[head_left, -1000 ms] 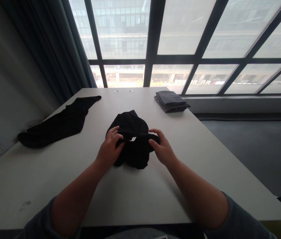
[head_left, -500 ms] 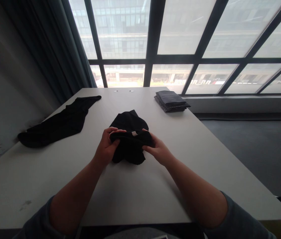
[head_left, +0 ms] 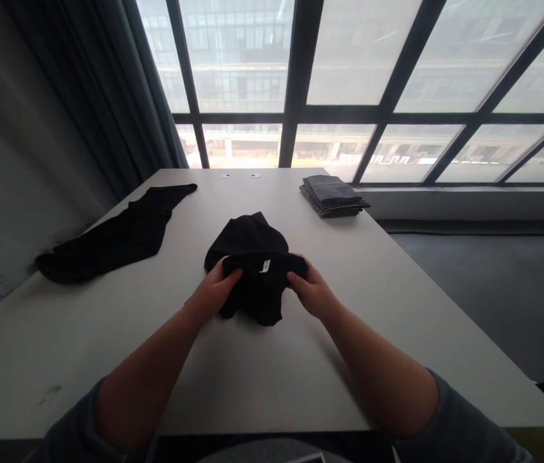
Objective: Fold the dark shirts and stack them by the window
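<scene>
A black garment (head_left: 255,296) lies bunched in the middle of the table, its front band raised and a small white label (head_left: 265,265) showing inside the opening. My left hand (head_left: 217,286) grips the band's left end, thumb on the near side and fingers tucked inside the cloth. At the band's right end, my right hand (head_left: 311,286) pinches the fabric between thumb and fingers. Between the hands the band is stretched wide, and the rest of the cloth spreads on the table behind it. Whether it is shorts, trousers or a top is unclear.
Another black garment (head_left: 112,238) lies spread along the table's left edge. A stack of folded grey and striped cloths (head_left: 334,195) sits at the far right corner of the white table (head_left: 397,334). Beyond are large windows and a dark curtain (head_left: 93,83).
The band has been drawn wider and tipped open, so the label shows more plainly inside. Both hands have shifted slightly to the right, keeping their grip on the black garment.
</scene>
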Demonstrator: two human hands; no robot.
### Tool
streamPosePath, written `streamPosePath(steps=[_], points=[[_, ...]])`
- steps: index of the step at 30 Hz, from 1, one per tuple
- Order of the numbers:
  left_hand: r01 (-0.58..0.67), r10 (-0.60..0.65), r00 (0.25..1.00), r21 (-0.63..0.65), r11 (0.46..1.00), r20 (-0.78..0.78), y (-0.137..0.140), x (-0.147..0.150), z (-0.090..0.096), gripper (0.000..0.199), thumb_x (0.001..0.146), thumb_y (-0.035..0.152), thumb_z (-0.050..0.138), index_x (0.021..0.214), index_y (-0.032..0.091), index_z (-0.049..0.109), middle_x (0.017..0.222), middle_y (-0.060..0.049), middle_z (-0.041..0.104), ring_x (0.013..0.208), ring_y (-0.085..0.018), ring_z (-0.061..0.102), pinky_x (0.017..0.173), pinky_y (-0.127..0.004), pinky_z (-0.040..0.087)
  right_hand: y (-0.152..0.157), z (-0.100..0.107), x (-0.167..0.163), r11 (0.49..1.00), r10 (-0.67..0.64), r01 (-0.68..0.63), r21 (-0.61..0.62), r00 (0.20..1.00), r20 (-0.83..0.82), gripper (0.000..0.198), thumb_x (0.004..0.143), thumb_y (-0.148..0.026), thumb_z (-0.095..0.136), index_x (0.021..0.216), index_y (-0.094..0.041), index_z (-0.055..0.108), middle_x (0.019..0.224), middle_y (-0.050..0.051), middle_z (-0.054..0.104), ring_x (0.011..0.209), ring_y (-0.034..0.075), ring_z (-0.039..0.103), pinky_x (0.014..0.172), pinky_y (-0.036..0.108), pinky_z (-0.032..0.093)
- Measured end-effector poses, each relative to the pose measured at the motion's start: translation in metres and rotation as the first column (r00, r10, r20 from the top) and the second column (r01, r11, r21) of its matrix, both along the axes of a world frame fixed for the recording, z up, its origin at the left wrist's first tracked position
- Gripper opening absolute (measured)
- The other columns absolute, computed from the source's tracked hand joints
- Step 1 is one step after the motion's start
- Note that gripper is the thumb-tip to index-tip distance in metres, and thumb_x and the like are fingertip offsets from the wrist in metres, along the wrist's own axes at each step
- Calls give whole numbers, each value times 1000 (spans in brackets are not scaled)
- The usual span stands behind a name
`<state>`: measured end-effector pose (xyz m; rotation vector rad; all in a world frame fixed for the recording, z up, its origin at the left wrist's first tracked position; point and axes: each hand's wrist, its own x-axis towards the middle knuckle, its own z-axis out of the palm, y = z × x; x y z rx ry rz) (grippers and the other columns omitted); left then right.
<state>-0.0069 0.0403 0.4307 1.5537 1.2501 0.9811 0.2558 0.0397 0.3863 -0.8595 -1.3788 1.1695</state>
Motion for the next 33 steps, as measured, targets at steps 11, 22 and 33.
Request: streamPosePath(steps=[11,22,33], points=[[111,-122,993,337,935,10,-7,-2,-1,37,102,40,58,137,29,61,133,-6,69,122,-26,67,108,-42,53,-9,16,-1,993,-115,114,16,991,73,42,92,-65,69,107,-26,64,94,3,67,91,23,64,84,38,57],[463,-122,718,339,819,-686,-9,-33,16,77,78,7,69,146,42,61,123,-2,77,97,-29,77,80,-35,59,-35,79,18,908,386,-352,-226,496,778,28,71,-35,90,93,-20,80,84,2,75,74,21,68,66,28,50],[30,438,791,742,670,-427,19,-68,96,39,82,14,51,109,25,77,115,-8,69,106,-29,68,94,-40,55,-28,177,43,907,78,-334,255,731,678,22,94,-42,71,92,-21,78,90,7,71,81,21,66,74,34,57]])
